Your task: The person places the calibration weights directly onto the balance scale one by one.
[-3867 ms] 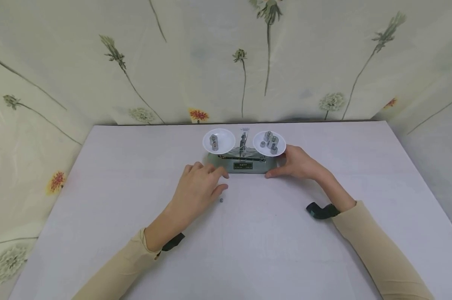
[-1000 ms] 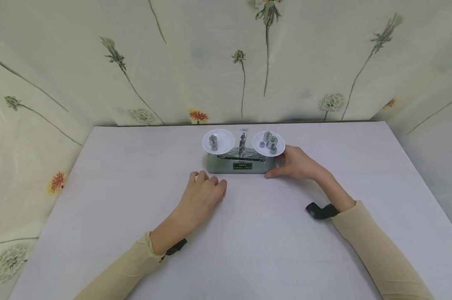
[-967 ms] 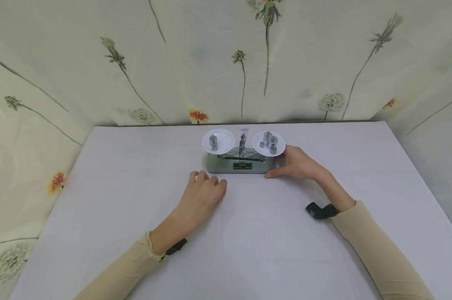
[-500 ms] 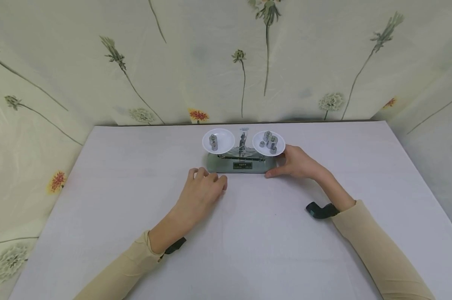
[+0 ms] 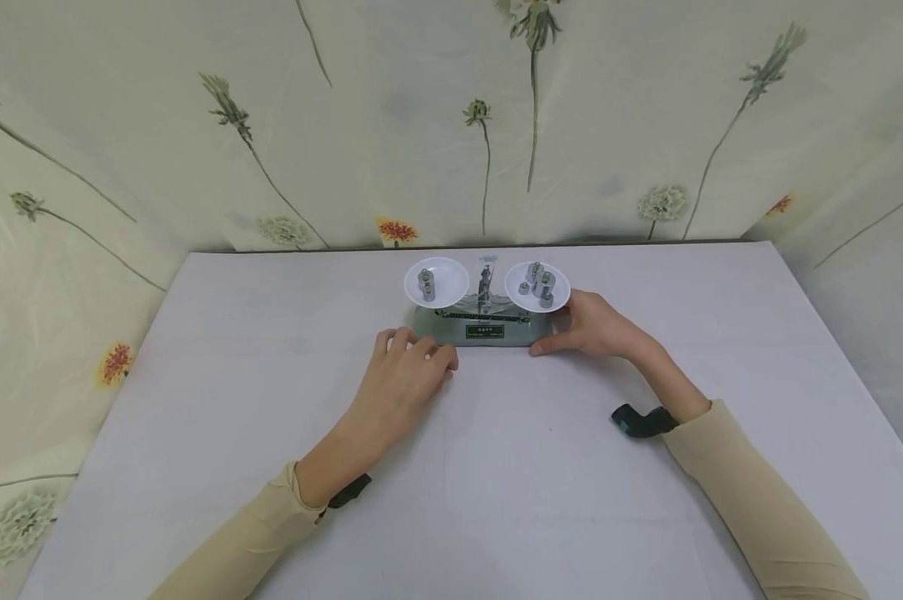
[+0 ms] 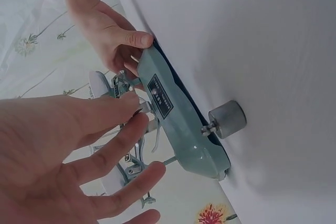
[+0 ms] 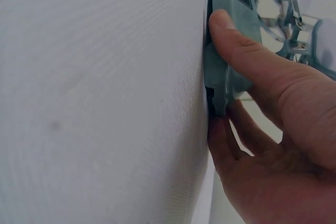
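A table balance [image 5: 484,328] with a grey-green base stands near the table's back edge. Its left white pan [image 5: 454,287] bears a few metal weights [image 5: 427,286], and its right pan [image 5: 559,292] bears several more. My right hand [image 5: 597,325] grips the base's right end, thumb in front and fingers behind. Just before the left part of the base is my left hand [image 5: 402,379]. In the left wrist view, its thumb and forefinger seem to pinch a tiny weight [image 6: 138,112], mostly covered. A knobbed cylindrical weight [image 6: 228,119] stands on the table nearby, hidden from the head view.
A white cloth covers the table [image 5: 496,483]. Behind the balance hangs a flower-patterned curtain [image 5: 421,150], close to the table's back edge. Black wrist devices [image 5: 641,422] sit at both cuffs.
Since the oldest frame, the tiny weight has gone from its spot on the table. My left hand dipped toward that spot, then rose slightly toward the balance. My right hand stays put.
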`<state>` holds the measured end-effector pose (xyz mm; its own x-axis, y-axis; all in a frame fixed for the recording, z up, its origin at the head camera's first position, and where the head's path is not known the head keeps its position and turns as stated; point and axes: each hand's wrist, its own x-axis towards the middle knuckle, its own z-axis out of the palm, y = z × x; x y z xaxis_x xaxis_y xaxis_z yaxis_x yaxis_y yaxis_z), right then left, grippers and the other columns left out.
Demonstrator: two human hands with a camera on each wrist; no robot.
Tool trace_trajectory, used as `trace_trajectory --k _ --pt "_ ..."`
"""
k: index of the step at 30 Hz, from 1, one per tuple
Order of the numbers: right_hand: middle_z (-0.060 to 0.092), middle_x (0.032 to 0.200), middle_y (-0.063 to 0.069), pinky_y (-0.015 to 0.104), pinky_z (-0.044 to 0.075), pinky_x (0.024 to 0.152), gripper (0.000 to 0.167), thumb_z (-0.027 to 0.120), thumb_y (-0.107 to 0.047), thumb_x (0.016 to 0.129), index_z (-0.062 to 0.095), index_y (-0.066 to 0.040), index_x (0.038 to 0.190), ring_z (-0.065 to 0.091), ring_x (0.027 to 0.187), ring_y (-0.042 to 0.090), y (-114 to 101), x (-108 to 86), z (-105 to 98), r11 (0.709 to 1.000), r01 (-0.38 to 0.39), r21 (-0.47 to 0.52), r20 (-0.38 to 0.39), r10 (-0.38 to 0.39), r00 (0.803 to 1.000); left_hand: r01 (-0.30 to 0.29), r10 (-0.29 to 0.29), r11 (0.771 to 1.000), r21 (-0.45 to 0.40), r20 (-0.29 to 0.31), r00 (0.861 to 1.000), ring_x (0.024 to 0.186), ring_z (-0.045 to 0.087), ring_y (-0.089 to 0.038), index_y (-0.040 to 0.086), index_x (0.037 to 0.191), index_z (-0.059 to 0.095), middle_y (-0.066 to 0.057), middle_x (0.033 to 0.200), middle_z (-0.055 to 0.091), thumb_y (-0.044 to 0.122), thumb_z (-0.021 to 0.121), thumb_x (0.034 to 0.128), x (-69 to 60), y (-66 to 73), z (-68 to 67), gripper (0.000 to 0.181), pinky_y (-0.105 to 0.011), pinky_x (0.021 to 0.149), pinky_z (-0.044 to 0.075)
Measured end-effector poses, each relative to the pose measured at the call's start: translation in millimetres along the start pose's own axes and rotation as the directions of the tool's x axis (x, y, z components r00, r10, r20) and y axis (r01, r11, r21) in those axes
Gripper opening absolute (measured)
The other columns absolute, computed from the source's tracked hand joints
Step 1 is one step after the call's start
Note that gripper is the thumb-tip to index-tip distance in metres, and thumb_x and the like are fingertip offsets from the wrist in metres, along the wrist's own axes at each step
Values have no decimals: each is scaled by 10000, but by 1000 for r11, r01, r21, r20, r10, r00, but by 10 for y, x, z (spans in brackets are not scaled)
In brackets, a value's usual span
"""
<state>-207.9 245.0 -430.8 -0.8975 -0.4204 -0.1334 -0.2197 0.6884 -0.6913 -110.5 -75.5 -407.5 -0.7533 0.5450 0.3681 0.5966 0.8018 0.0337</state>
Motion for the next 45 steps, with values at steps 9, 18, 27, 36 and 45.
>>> trace_trajectory --k 9,18,27,36,45 --pt "635 1515 205 611 419 1233 933 991 -259 780 504 -57 1549 590 1431 431 10 -15 13 1000 -3 13 -3 3 1000 15 -15 1000 -26 -2 1000 1049 675 -315 196 1032 697 2 999 780 228 768 1018 -3 -8 -43 80 -513 1019 525" --pt "643 1505 203 604 428 1225 938 995 -263 773 505 -57 1546 598 1420 423 10 -32 22 1000 -1 14 -13 1 1000 24 -24 1000 -8 -42 999 1093 687 -321 196 1040 718 -3 996 787 181 780 1005 46 -32 -139 73 -524 1046 524" --pt "618 1535 193 608 405 1244 974 997 -249 770 475 -66 1572 568 1453 421 37 -7 25 1000 8 19 -6 -8 1000 33 -33 999 -4 -47 998 1123 688 -323 203 1050 716 -7 1001 783 183 777 1008 82 -51 -204 76 -530 1051 522" --pt "629 1519 204 608 435 1220 954 995 -251 774 487 -56 1558 606 1412 430 11 -5 8 1000 10 21 -8 -10 1000 23 -26 999 -30 -113 993 1120 682 -335 196 1043 715 -4 1000 786 149 773 1002 115 -48 -230 85 -524 1039 522" --pt "632 1514 201 605 434 1222 943 994 -243 776 493 -53 1552 606 1411 427 5 1 -1 1000 8 22 -7 -8 1000 25 -29 999 -20 -195 980 1130 682 -312 194 1050 738 6 1027 802 142 766 1006 166 -55 -241 73 -512 1012 535"
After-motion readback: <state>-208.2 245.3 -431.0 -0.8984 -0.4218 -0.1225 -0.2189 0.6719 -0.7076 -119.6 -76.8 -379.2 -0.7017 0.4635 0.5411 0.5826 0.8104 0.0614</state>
